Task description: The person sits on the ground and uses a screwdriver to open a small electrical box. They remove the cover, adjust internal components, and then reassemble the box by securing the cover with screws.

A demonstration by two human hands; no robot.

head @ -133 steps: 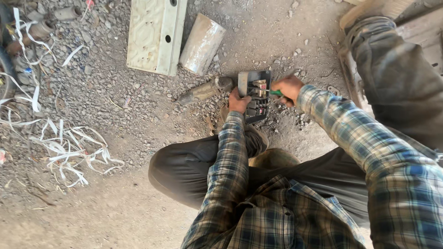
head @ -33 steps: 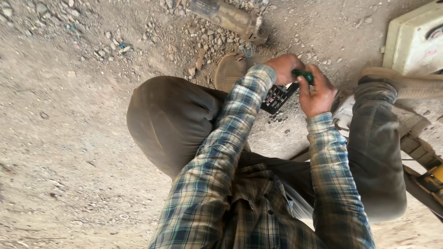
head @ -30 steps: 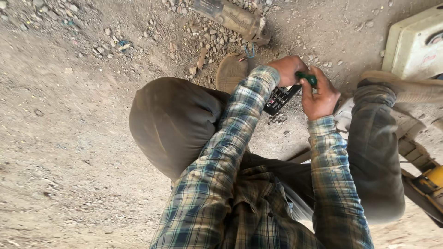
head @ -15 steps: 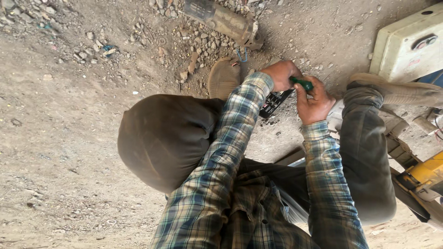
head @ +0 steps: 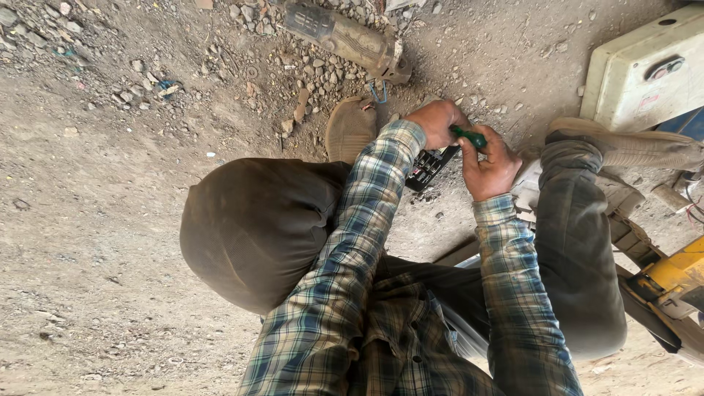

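I squat on dusty ground in a plaid shirt. My left hand grips a small black part with red and white contacts, held just above the dirt between my knees. My right hand is closed around a green-handled screwdriver, whose tip points toward the black part. The part's far end is hidden behind my left hand.
A dusty angle grinder lies on the gravel beyond my hands. A cream metal box stands at the upper right, a yellow machine part at the right edge. My shoes flank the hands. Loose stones are scattered at the upper left.
The view has swung from the earlier spot with white wire scraps and a metal can. Over the last second my hands stay on the black part and screwdriver, shifting slightly upward in view.
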